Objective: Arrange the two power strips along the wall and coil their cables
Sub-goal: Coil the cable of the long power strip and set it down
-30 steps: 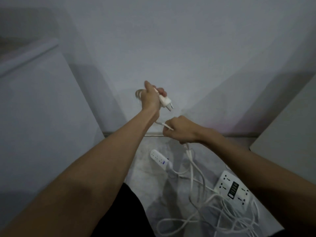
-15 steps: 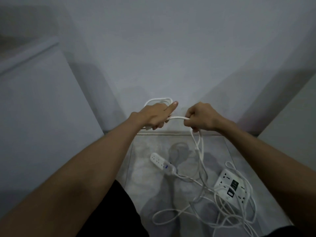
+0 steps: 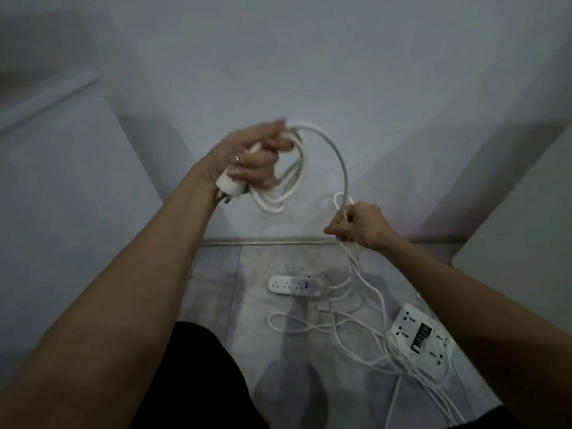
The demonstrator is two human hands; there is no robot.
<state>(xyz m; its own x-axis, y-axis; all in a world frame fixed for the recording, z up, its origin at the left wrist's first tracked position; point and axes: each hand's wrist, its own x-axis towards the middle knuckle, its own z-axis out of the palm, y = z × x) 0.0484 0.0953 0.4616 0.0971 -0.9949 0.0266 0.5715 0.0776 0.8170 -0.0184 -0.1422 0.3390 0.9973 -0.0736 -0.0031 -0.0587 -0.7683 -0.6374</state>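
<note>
My left hand is raised in front of the wall and grips several loops of a white cable together with its round plug. From that bundle the cable arcs right and down to my right hand, which pinches it just above the skirting. A slim white power strip lies on the floor below, parallel to the wall. A wide white power strip with a black centre panel lies at the lower right among loose tangled cable.
A pale wall faces me, with a skirting strip at its foot. White furniture panels close in on the left and another panel on the right. The grey tiled floor between them is narrow. My dark-clothed knee fills the bottom.
My left hand has risen and turned, now showing the plug beneath it with the loops hanging. My right hand has dropped lower and to the right along the cable. The slim strip now lies parallel to the wall.
</note>
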